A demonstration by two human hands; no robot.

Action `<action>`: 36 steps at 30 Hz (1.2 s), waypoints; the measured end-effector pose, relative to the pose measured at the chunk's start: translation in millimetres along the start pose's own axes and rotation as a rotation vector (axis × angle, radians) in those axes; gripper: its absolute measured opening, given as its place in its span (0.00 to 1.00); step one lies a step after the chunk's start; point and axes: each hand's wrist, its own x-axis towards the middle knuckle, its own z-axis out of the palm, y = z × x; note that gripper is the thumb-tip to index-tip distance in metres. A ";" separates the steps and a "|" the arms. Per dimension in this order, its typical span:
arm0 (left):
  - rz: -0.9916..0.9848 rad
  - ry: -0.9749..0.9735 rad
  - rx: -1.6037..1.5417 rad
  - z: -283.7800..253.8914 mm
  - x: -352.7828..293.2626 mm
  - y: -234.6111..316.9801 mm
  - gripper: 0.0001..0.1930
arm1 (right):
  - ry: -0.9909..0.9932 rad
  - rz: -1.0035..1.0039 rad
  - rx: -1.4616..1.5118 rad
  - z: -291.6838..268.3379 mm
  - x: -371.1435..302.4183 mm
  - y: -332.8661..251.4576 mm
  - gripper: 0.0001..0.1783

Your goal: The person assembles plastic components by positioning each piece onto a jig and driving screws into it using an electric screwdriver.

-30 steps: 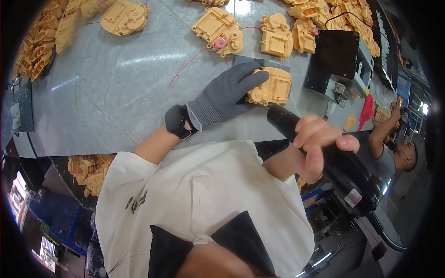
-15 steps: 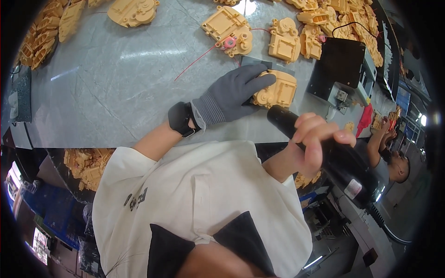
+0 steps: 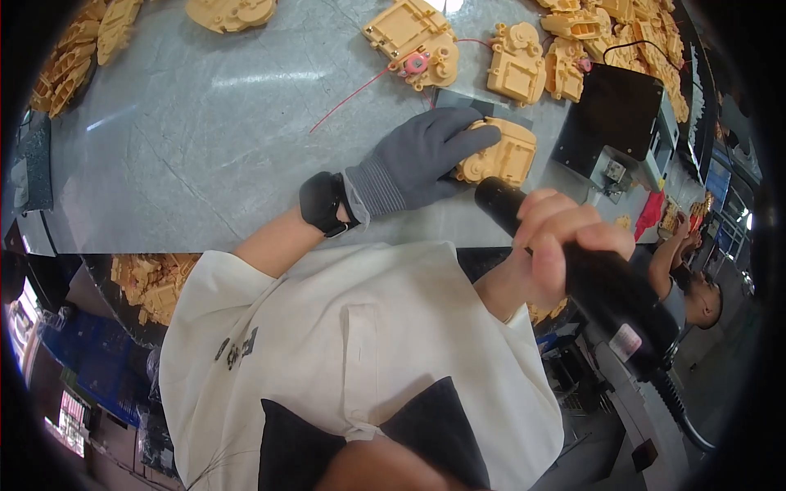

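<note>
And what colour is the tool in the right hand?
The corded tool in the right hand is black, with a pale label; head view shows it best.

Yellow housing lies recessed face up near the front edge of the tabletop. Black power tool slants across that edge, nose beside the housing; contact unclear.

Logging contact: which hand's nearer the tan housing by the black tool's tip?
Left. Left hand holds the tan housing from its left; right hand is apart, lower right, gripping the black tool.
</note>
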 end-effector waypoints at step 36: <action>0.081 0.140 0.194 2.2 5.8 3.6 0.39 | 0.204 -0.244 0.093 -37.9 26.7 -4.9 0.27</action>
